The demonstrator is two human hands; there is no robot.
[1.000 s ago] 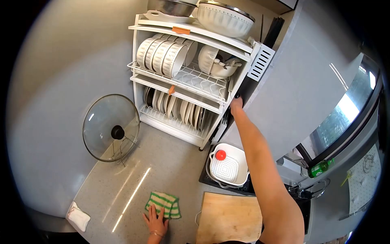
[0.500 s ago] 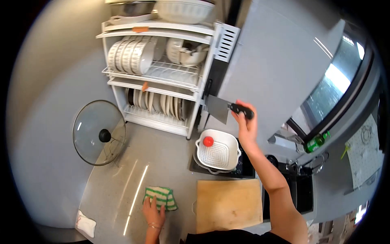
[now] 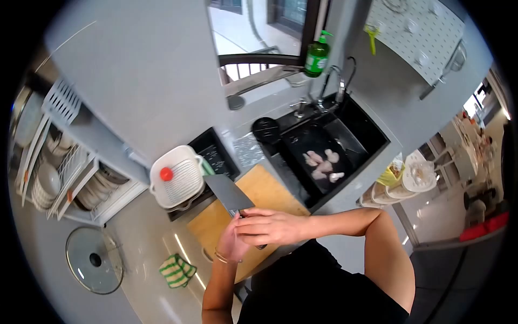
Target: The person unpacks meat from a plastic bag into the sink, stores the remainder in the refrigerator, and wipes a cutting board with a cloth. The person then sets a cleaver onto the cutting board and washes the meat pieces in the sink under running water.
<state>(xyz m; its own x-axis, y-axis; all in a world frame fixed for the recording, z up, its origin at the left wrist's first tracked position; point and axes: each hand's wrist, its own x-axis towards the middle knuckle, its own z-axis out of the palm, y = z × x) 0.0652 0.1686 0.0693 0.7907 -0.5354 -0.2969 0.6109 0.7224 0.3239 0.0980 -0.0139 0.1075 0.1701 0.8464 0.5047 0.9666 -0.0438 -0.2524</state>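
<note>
A cleaver [image 3: 230,193] hangs above the cutting board [image 3: 275,189], its wide blade pointing up and left. Both my hands meet at its handle. My left hand [image 3: 233,245] is closed at the handle from below, and my right hand [image 3: 275,227] lies across it from above with its fingers bent over. Much of the handle is hidden between the two hands; its dark end shows under the right hand. A white square colander [image 3: 181,186] with a round red object [image 3: 166,174] in it stands left of the board.
Pale pieces of raw meat [image 3: 322,164] lie in the black sink [image 3: 372,154] at right. A green-striped cloth [image 3: 177,271] and a glass lid [image 3: 81,264] are at lower left. The dish rack [image 3: 102,213] stands far left; a green pump bottle [image 3: 317,56] is behind the sink.
The view has swung right toward the sink. My right hand has brought the cleaver from beside the rack to over the board. My left hand has left the cloth and come to the handle.
</note>
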